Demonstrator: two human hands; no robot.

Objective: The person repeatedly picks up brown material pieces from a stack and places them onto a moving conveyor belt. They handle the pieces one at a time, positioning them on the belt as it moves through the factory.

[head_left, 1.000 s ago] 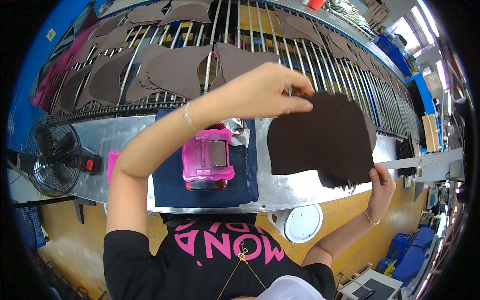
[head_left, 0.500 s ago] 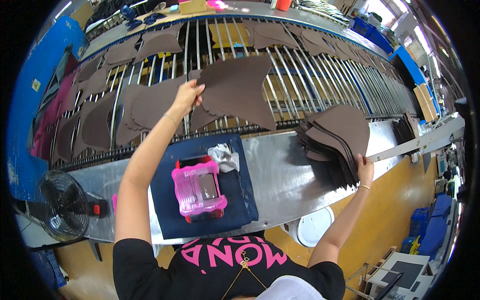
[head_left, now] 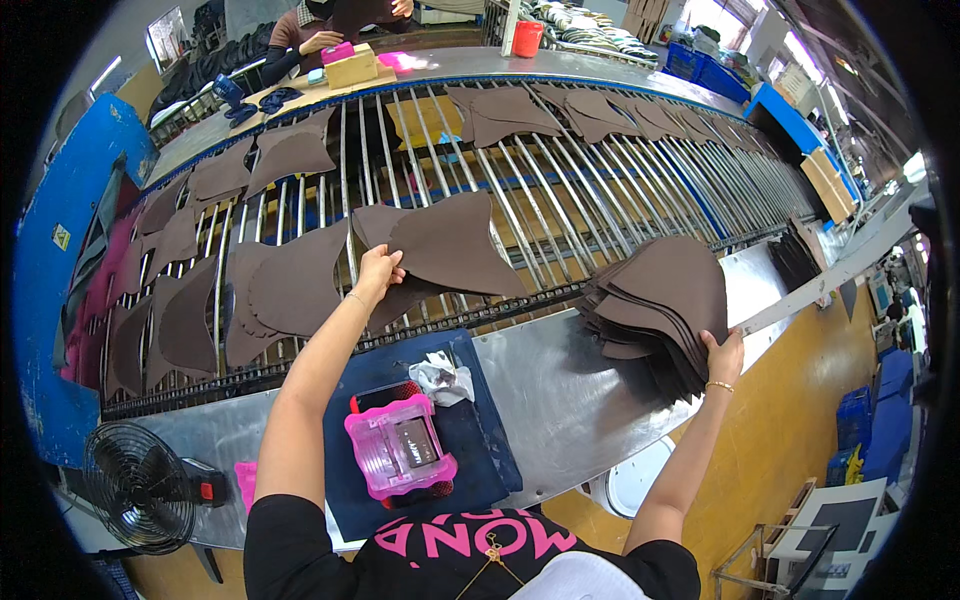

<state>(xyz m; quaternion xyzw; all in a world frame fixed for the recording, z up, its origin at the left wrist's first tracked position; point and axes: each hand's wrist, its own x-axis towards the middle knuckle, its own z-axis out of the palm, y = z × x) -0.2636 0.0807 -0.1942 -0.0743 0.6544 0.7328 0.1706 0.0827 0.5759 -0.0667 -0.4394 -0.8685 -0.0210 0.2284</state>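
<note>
My left hand (head_left: 381, 272) pinches the near-left edge of a brown cut sheet piece (head_left: 450, 242), shaped with a concave side and pointed corners. This piece lies over the metal bars of a conveyor (head_left: 560, 205) and partly covers other brown pieces. At the right, my right hand (head_left: 721, 357) grips the edge of a fanned stack of brown pieces (head_left: 660, 290) on the metal table. Its thumb and fingertips are at the stack's right side. Between my arms, a pink clear-plastic holder with a roller (head_left: 400, 445) sits on a dark blue mat (head_left: 480, 470).
Several brown pieces (head_left: 300, 270) lie in rows along the bars. A crumpled white cloth (head_left: 440, 380) is on the mat. A black fan (head_left: 138, 485) stands at left. A pale metal arm (head_left: 800, 297) juts in beside the stack. Across the conveyor, a co-worker (head_left: 320, 40) handles a dark piece.
The piece in my left hand has come down toward me and now lies flatter over the bars. My right hand stays at the stack. The view has tilted up, bringing the co-worker into sight.
</note>
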